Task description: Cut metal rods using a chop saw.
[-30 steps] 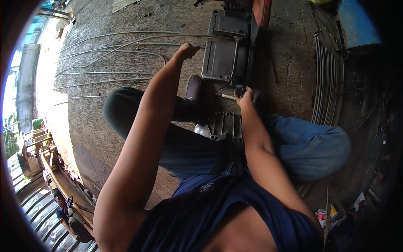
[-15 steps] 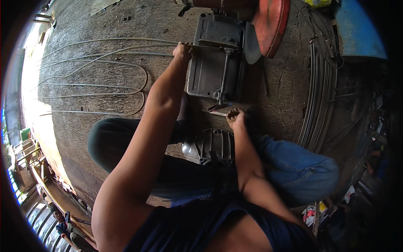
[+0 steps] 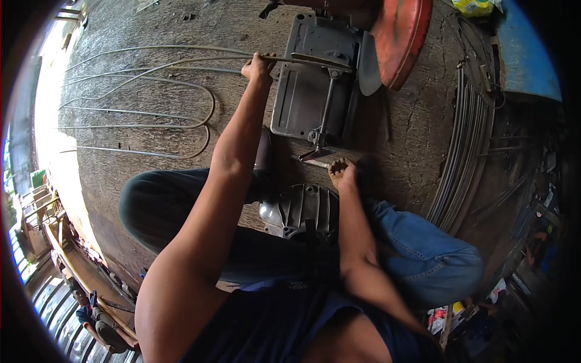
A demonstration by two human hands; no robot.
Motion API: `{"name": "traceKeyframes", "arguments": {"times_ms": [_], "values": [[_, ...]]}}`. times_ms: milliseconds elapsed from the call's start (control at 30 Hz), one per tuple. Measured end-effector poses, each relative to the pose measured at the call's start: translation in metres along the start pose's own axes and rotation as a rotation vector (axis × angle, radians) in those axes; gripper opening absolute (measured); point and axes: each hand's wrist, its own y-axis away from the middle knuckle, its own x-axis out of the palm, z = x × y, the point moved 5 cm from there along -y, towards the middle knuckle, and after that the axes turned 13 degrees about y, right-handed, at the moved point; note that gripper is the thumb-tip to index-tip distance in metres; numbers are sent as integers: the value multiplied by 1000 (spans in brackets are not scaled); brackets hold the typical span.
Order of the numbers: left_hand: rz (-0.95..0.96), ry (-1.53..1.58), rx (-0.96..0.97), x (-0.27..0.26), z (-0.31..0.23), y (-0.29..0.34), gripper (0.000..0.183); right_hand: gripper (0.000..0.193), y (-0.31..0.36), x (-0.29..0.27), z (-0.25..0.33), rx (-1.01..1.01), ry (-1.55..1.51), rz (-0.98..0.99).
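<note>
A bent metal rod (image 3: 200, 58) runs across the ground to a cut-off saw. My left hand (image 3: 259, 65) is closed around it, just left of the saw's grey base (image 3: 296, 103). Past my fingers, the rod reaches over the base to the vise near the cutting disc (image 3: 368, 72). The disc sits beside a red guard (image 3: 402, 42). The vise screw (image 3: 325, 109) extends toward me and ends in a cranked handle (image 3: 315, 162). My right hand (image 3: 342, 172) has its fingers curled at the end of that handle; its grip is partly hidden.
More looped rods (image 3: 209, 112) lie on the rough ground at left. A bundle of straight rods (image 3: 460, 145) is at right, below a blue metal sheet (image 3: 529, 54). A ribbed metal casing (image 3: 299, 209) lies between my legs. Another person (image 3: 100, 320) is at the lower left.
My left hand has shifted slightly left, away from the saw base, and more rod shows right of it. The right hand stays at the handle. The whole view has shifted a little.
</note>
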Motion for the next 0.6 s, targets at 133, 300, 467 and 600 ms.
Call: {"name": "traceKeyframes", "arguments": {"times_ms": [133, 300, 467, 600], "values": [[-76, -14, 46, 6, 0, 3, 29, 16, 3, -4, 5, 13, -17, 43], [-67, -4, 24, 9, -7, 3, 23, 17, 15, 1, 12, 42, 27, 56], [-41, -33, 72, 4, -33, -14, 22, 30, 24, 41, -5, 77, 60, 204], [-123, -56, 91, -9, -69, -41, 25, 30, 20, 58, -3, -73, 9, 218]]}}
